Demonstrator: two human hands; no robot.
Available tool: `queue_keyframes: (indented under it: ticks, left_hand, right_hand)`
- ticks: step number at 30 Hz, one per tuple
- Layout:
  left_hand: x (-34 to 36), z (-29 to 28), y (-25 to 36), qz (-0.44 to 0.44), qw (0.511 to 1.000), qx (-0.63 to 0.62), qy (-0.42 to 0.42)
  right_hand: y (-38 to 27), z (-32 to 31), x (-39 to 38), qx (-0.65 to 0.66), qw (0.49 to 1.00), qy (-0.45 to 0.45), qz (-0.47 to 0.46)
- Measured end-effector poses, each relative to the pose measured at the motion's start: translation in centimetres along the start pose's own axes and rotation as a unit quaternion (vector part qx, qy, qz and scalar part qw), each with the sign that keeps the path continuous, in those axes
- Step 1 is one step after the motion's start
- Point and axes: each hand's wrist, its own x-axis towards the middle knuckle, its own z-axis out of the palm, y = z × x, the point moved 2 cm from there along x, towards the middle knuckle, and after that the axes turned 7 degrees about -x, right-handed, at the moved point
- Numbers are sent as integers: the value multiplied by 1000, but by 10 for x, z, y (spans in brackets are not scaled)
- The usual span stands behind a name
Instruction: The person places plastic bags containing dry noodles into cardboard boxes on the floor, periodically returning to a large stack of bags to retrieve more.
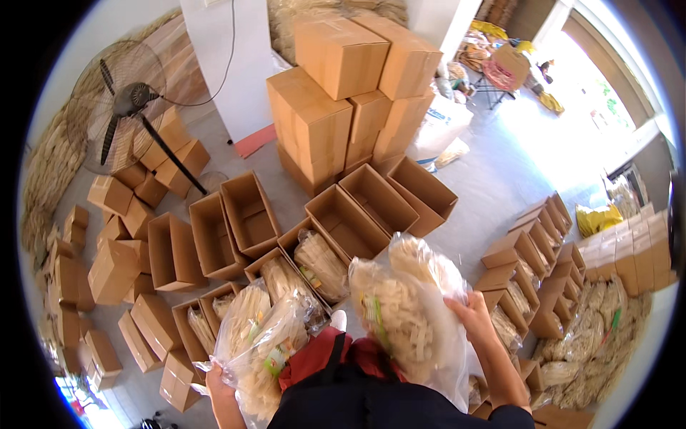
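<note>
My left hand (pixel 220 386) is closed on the gathered edge of clear plastic bags (pixel 250 350) at the lower left. They are filled with pale dried strips that look like noodles, with a green label inside. At the right, my right hand (pixel 471 314) grips the edge of similar clear bags (pixel 411 329), which hang in front of my red trousers. Just beyond the bags, a pale bundle (pixel 321 264) lies in an open carton, and another bundle (pixel 282 279) fills the carton to its left.
More open cartons (pixel 246 207) stand in rows ahead. A stack of taped boxes (pixel 311 118) rises behind them, with a standing fan (pixel 132 100) at the left. Filled cartons (pixel 511 247) line the right, beside a heap of bagged strips (pixel 586 343). Boxes (pixel 114 268) crowd the left.
</note>
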Motion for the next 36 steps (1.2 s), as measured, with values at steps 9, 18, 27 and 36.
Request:
queue_keyframes:
  ticks: [9,18,27,36]
  left_hand:
    - [-51,8,-50,20,992,-119,-45]
    - [-135,122,-132,98,972,-201,72]
    - [-170,157,-183,116,956,-229,144]
    - [-157,132,-199,127,955,-244,108]
  right_hand:
    - [-99,36,178,93,989,-16,-114]
    - [-26,110,324,137,975,-90,-151]
    - [-30,115,470,102,973,-179,-98]
    - [-90,61,511,192,966,-156,-80]
